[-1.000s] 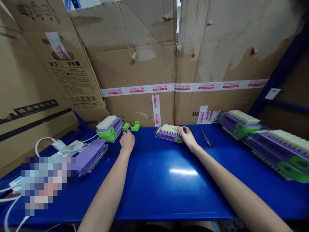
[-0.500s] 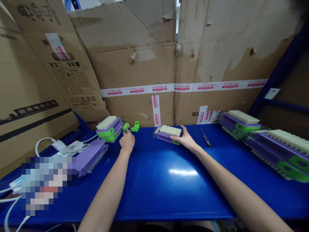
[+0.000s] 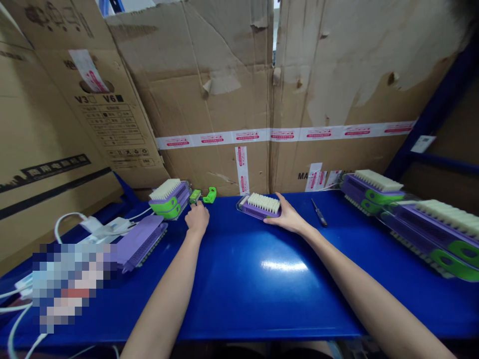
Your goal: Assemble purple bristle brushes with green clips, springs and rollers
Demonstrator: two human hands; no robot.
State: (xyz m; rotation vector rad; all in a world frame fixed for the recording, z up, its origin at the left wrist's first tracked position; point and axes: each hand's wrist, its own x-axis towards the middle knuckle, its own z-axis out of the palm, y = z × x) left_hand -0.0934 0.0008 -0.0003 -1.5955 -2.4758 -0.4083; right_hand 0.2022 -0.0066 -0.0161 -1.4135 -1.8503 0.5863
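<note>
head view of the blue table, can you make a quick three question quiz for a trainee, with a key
1. Which hand is nearer the bright green bracket?
2. True or false: the screwdriver lies to the right of the right hand.
3. Fill in: the cream bristles of the middle purple brush face ____.

Key:
1. The left hand
2. True
3. Up

Brown cardboard panels (image 3: 224, 99) are standing along the back of the blue table (image 3: 239, 299), and white tape (image 3: 228, 136) with red print is running across them. At the left, a cardboard sheet (image 3: 112, 122) marked V3 and V6 is standing. White cables (image 3: 15, 309) are trailing near a white adapter (image 3: 93, 227). At the right, a blue post (image 3: 434, 107) is slanting upward beside a pale label (image 3: 422, 144).
</note>
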